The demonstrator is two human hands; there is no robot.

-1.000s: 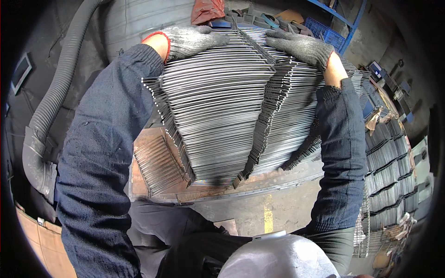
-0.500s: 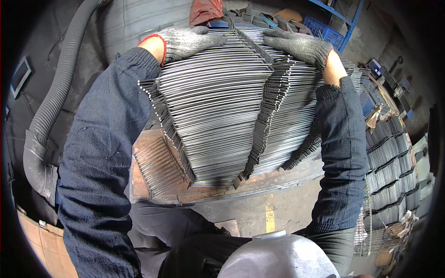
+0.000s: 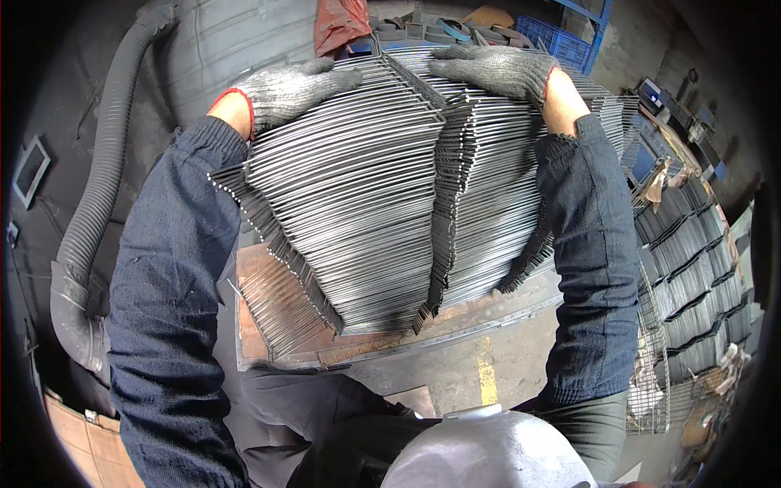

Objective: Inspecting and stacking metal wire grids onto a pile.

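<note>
A tall stack of thin grey metal rods or bent wire pieces (image 3: pixel 358 220) leans in front of me, layer on layer, its ends showing as rows of bright dots. My left hand (image 3: pixel 297 88), in a grey knit glove with a red cuff edge, lies along the top left of this stack with fingers stretched out. My right hand (image 3: pixel 498 73), gloved alike, rests flat over the upper right, above a neighbouring stack (image 3: pixel 496 195). The fingers of both hands point inward. What the fingertips press on underneath is hidden.
The stacks stand on a brown board (image 3: pixel 252 276) with a metal edge. Further wire stacks (image 3: pixel 691 268) stand at the right beside a wire mesh basket (image 3: pixel 651 366). A ribbed duct (image 3: pixel 106 154) hangs left. A red bag (image 3: pixel 340 28) and blue crate (image 3: pixel 557 45) are behind.
The upper part of the stack and both hands have shifted left and slightly downward in the view. The hands stay outstretched on top; the background has tilted a little.
</note>
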